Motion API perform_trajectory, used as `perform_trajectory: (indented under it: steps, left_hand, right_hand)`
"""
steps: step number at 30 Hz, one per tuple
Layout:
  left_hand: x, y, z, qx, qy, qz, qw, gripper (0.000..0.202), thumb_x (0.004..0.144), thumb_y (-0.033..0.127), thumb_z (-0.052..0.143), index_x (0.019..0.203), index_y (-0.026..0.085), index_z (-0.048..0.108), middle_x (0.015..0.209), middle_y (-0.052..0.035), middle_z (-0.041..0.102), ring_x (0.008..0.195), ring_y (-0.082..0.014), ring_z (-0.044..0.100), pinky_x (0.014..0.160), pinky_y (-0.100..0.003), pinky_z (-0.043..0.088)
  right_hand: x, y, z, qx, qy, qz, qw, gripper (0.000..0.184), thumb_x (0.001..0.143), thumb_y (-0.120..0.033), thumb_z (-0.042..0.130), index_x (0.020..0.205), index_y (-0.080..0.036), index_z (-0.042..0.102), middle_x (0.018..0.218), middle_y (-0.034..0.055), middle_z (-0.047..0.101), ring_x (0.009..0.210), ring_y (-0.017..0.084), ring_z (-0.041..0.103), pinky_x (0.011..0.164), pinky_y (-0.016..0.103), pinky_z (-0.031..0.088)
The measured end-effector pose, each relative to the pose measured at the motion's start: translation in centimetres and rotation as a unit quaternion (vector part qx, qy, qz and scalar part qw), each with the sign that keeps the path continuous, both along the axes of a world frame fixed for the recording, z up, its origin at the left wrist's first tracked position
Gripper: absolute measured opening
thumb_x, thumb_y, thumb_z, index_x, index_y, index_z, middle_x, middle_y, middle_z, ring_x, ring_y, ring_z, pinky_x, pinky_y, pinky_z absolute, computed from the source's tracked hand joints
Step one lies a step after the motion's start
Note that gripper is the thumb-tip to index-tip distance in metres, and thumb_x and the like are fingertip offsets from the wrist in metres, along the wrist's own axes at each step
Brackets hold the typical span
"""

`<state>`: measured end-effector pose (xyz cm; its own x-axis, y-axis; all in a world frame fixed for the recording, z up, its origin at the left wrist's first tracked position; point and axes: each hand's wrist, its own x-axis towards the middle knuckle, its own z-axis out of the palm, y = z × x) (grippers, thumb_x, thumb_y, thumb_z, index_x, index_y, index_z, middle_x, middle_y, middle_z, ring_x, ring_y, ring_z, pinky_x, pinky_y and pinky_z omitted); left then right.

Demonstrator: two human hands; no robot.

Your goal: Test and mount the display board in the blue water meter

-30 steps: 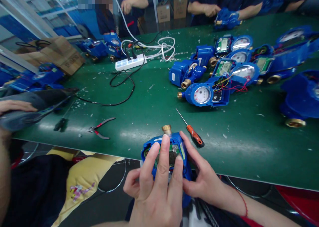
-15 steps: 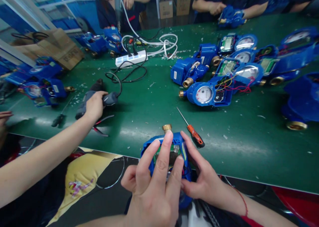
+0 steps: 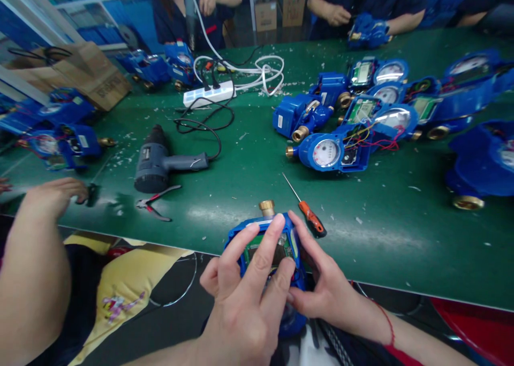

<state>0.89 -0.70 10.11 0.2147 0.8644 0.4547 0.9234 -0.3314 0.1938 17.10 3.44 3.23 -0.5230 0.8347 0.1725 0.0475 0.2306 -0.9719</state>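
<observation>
At the table's near edge is a blue water meter with a brass threaded end pointing away from me. Its housing is uncovered, and a green circuit board shows between my fingers. My left hand lies over the meter from the near side, fingertips pressed on the board and the housing rim. My left thumb is hidden. My right hand grips the right side of the housing, thumb low and fingers along the wall. An orange-handled screwdriver lies just beyond my right hand.
Beyond the screwdriver lie several opened blue water meters with loose wires. To the left are a heat gun, cutting pliers and a white power strip. A co-worker's hand touches a small black thing at left; others work across the green table.
The co-worker's hand at left has let go of the heat gun and moved left to the small black thing. My left fingers have shifted slightly on the board; my right hand keeps its grip.
</observation>
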Motion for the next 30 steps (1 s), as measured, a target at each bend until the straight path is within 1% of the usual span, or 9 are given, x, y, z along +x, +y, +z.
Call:
perform_trajectory:
  steps: [2, 5, 9, 16, 19, 22, 26, 28, 30]
  left_hand:
    - [0.0, 0.1, -0.1, -0.009, -0.016, -0.004, 1.0, 0.022, 0.092, 0.02, 0.049, 0.101, 0.029, 0.067, 0.149, 0.0007, 0.047, 0.125, -0.0267, 0.043, 0.087, -0.042, 0.032]
    - [-0.1, 0.2, 0.0, -0.01, -0.021, -0.013, 1.0, 0.021, 0.093, 0.024, 0.05, 0.104, 0.029, 0.068, 0.148, -0.0008, 0.049, 0.125, -0.027, 0.045, 0.089, -0.041, 0.032]
    - [-0.2, 0.2, 0.1, -0.017, -0.043, -0.011, 0.999, 0.021, 0.094, 0.025, 0.053, 0.106, 0.029, 0.069, 0.144, -0.0019, 0.053, 0.124, -0.0268, 0.047, 0.094, -0.042, 0.033]
    - [-0.6, 0.2, 0.0, -0.001, 0.036, -0.024, 0.999, 0.028, 0.092, 0.024, 0.051, 0.118, 0.025, 0.064, 0.155, -0.0066, 0.037, 0.133, -0.0295, 0.039, 0.1, -0.044, 0.033]
    - [-0.9, 0.5, 0.2, 0.004, 0.081, -0.041, 0.996, 0.03, 0.092, 0.021, 0.05, 0.119, 0.022, 0.063, 0.157, -0.0058, 0.032, 0.136, -0.0299, 0.035, 0.105, -0.044, 0.028]
    - [-1.3, 1.2, 0.8, 0.025, 0.088, -0.068, 0.993, 0.024, 0.093, 0.019, 0.051, 0.11, 0.02, 0.067, 0.154, -0.003, 0.039, 0.136, -0.0287, 0.034, 0.111, -0.043, 0.021]
    - [-1.8, 2.2, 1.4, 0.044, 0.071, -0.125, 0.989, 0.02, 0.094, 0.017, 0.053, 0.107, 0.019, 0.068, 0.141, 0.0016, 0.056, 0.14, -0.0249, 0.032, 0.113, -0.038, 0.023]
    - [-2.1, 2.6, 1.4, 0.046, 0.059, -0.16, 0.984, 0.022, 0.095, 0.016, 0.051, 0.11, 0.02, 0.067, 0.135, 0.0042, 0.062, 0.145, -0.0204, 0.025, 0.113, -0.033, 0.025]
    - [-2.4, 2.8, 1.2, 0.047, 0.042, -0.171, 0.983, 0.026, 0.095, 0.014, 0.05, 0.115, 0.023, 0.065, 0.131, 0.0086, 0.065, 0.148, -0.0133, 0.019, 0.115, -0.028, 0.023]
  right_hand:
    - [0.0, 0.0, 0.1, -0.01, 0.001, 0.0, 1.0, 0.098, 0.081, -0.025, 0.07, 0.155, -0.029, 0.007, 0.159, 0.0081, 0.016, 0.144, 0.028, 0.024, 0.119, 0.047, 0.02]
    - [0.0, 0.0, 0.0, -0.036, 0.011, 0.001, 0.999, 0.098, 0.08, -0.024, 0.071, 0.155, -0.028, 0.008, 0.159, 0.0089, 0.018, 0.143, 0.028, 0.027, 0.119, 0.048, 0.02]
    - [0.0, 0.1, -0.2, -0.052, 0.025, 0.003, 0.998, 0.099, 0.08, -0.026, 0.074, 0.154, -0.032, 0.009, 0.159, 0.0058, 0.015, 0.145, 0.026, 0.022, 0.119, 0.045, 0.019]
    - [0.1, 0.2, -0.2, -0.031, 0.018, 0.003, 0.999, 0.099, 0.08, -0.028, 0.073, 0.155, -0.027, 0.009, 0.159, 0.0084, 0.016, 0.145, 0.028, 0.021, 0.119, 0.046, 0.019]
    - [0.0, 0.4, 0.1, -0.029, 0.012, 0.002, 1.0, 0.1, 0.078, -0.026, 0.074, 0.155, -0.026, 0.01, 0.158, 0.0091, 0.019, 0.144, 0.027, 0.022, 0.119, 0.045, 0.02]
    - [0.0, 0.5, 0.2, -0.017, 0.017, 0.004, 1.0, 0.098, 0.08, -0.029, 0.074, 0.155, -0.027, 0.011, 0.158, 0.0088, 0.021, 0.145, 0.026, 0.022, 0.119, 0.043, 0.023]
    - [0.1, 0.4, -0.1, -0.023, 0.029, 0.007, 0.999, 0.096, 0.08, -0.034, 0.074, 0.155, -0.026, 0.013, 0.157, 0.0096, 0.022, 0.145, 0.025, 0.022, 0.119, 0.042, 0.022]
    - [0.1, 0.3, -0.2, -0.047, 0.034, 0.013, 0.998, 0.095, 0.08, -0.035, 0.074, 0.154, -0.023, 0.016, 0.158, 0.0109, 0.021, 0.144, 0.026, 0.023, 0.119, 0.044, 0.02]
    - [0.1, 0.3, -0.2, -0.066, 0.043, 0.015, 0.997, 0.096, 0.079, -0.035, 0.075, 0.154, -0.023, 0.016, 0.158, 0.0111, 0.02, 0.145, 0.026, 0.022, 0.119, 0.044, 0.019]
